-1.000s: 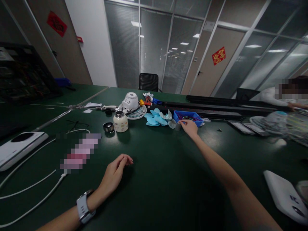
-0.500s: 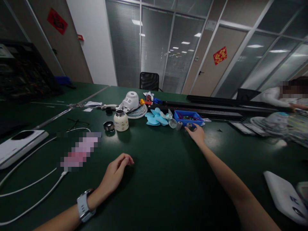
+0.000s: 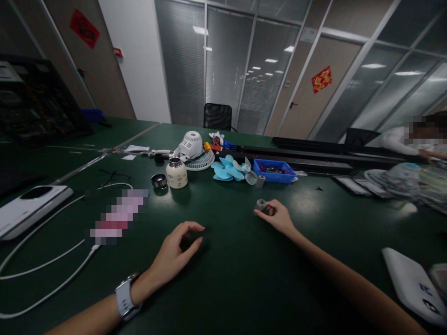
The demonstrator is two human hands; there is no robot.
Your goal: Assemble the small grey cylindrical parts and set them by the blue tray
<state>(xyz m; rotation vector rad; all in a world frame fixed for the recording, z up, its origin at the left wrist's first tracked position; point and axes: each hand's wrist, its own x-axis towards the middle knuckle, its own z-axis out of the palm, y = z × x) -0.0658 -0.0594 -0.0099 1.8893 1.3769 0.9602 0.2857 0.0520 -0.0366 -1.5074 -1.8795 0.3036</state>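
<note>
My right hand (image 3: 277, 216) pinches a small motor-like metal cylinder (image 3: 260, 205) between thumb and fingers, just above or on the green table (image 3: 226, 270); I cannot tell which. Its round top, with a pale ring, faces up. A similar small cylinder (image 3: 260, 181) stands farther back, beside the blue tray (image 3: 275, 177). My left hand (image 3: 179, 246) holds nothing, thumb and fingers apart, low over the table to the left. Light blue fan blades (image 3: 223, 173) and a clear plastic piece (image 3: 250, 177) lie beyond my hands.
A cream jar (image 3: 177, 174) and black ring-shaped lid (image 3: 159, 181) stand at left, before a white fan housing (image 3: 191, 144). A phone (image 3: 120, 214) with a white cable lies left. White devices sit at both sides. A person (image 3: 401, 142) is at far right, beyond wrapped items.
My right hand has drawn the small cylinder away from the blue tray, toward me and to the left. My left hand has opened its fingers and shifted slightly right.
</note>
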